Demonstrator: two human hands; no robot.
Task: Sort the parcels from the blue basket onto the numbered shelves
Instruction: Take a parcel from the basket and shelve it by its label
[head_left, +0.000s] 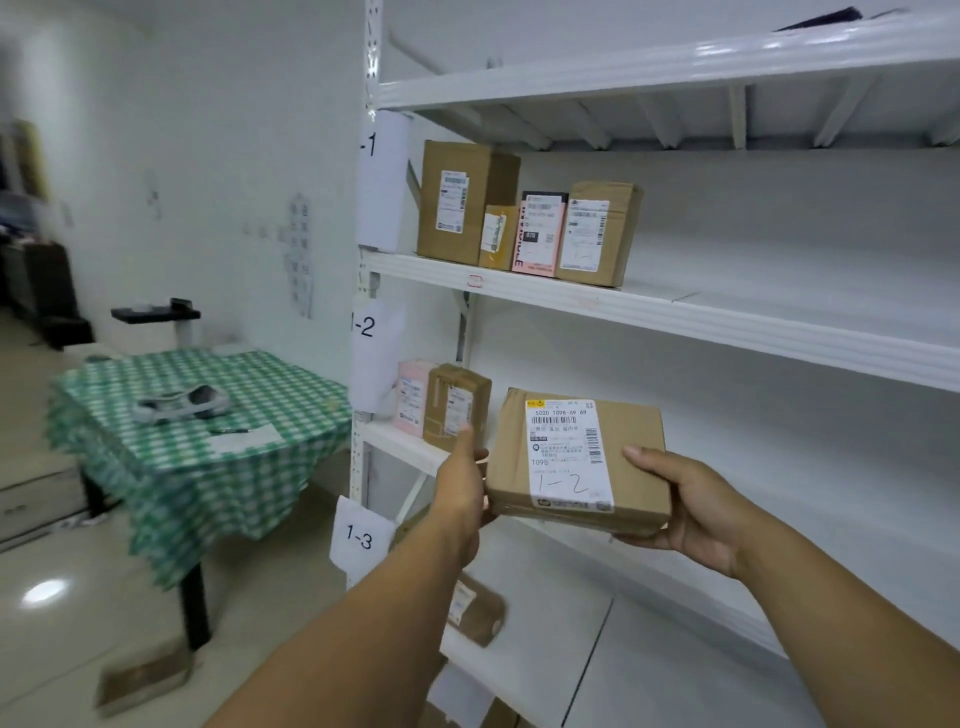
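Note:
I hold a flat brown cardboard parcel (631, 457) in front of the white shelf unit; its white label has "1-2" handwritten on it. My left hand (462, 483) grips its left edge, thumb pointing up. My right hand (685, 504) holds the right side, thumb on top and fingers underneath. The parcel hangs level with the shelf tagged 1-2 (400, 441), where a pink parcel (413, 397) and a small brown box (457, 405) stand at the left end. The blue basket is out of sight.
The shelf tagged 1-1 (519, 288) carries several parcels at its left end. A brown parcel (475, 613) lies on the shelf by the 1-3 tag (358, 538). A table with a green checked cloth (208, 415) stands to the left, and a flat parcel (145, 678) lies on the floor.

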